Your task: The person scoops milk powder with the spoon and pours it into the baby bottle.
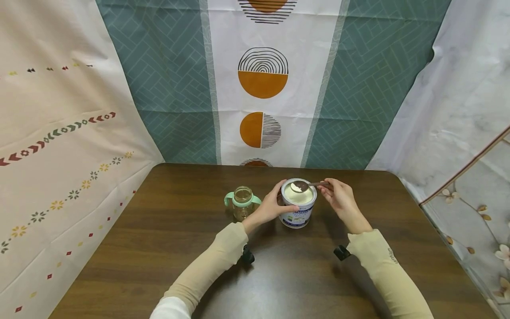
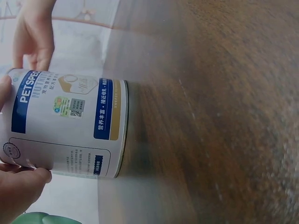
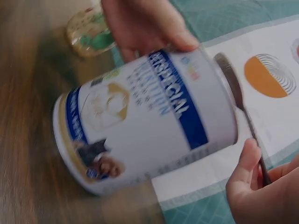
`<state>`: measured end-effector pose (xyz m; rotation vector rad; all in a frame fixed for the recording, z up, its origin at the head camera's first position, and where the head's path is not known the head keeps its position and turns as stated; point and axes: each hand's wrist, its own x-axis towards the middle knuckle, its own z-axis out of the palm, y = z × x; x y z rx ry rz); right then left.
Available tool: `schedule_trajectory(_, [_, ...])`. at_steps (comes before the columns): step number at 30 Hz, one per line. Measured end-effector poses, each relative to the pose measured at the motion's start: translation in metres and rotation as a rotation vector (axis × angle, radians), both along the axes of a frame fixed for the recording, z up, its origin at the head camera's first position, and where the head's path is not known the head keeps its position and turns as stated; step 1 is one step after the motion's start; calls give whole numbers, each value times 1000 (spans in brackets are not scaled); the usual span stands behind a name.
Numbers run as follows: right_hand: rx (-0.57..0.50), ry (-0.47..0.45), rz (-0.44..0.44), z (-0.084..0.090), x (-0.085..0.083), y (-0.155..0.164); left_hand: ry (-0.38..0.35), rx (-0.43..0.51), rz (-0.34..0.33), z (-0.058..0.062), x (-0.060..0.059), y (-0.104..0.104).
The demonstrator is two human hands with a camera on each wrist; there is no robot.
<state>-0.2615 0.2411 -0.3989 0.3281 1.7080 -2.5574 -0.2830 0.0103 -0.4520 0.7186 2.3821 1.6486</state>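
A white and blue milk powder can (image 1: 296,218) stands upright on the table, its top uncovered and pale powder (image 1: 296,196) showing inside. My left hand (image 1: 268,207) grips the can from its left side, thumb across the front and fingers round the back. My right hand (image 1: 340,199) pinches the handle of a dark metal spoon (image 1: 303,186). The spoon's bowl is over the can's mouth, with some pale powder at its tip. In the right wrist view the spoon (image 3: 236,88) lies along the rim of the can (image 3: 140,121).
Just left of the can is a clear amber baby bottle (image 1: 242,204) with mint green handles and no lid on top. The brown wooden table (image 1: 167,248) reaches back to a patterned cloth (image 1: 263,133). Cloths also hang at both sides.
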Motion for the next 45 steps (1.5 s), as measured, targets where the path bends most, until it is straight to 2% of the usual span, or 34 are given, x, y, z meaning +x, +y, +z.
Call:
schedule_trajectory(5, [-16,-64,-1,-1,2,2,1,-4,-4,0,1,0])
schedule_trajectory(7, [-21,-58,-6,-2,1,2,6,-1,-4,0,1,-1])
schedule_trajectory(8, [-23,-57,-8,-2,1,2,1,-2,-7,5,4,-1])
schedule_trajectory(14, [-58,-74,-12,-3,1,3,-13,-2,-6,6,6,-2])
schedule_trajectory(15, [-61,-73,-13,-3,1,3,-10,-1,-2,1,3,-1])
schedule_trajectory(27, [-169,-53,15,0,1,4,-10,-21,-7,4,0,0])
schedule_trajectory(45, [-139,-23,0,7,3,3,31,-30,26,7,1,1])
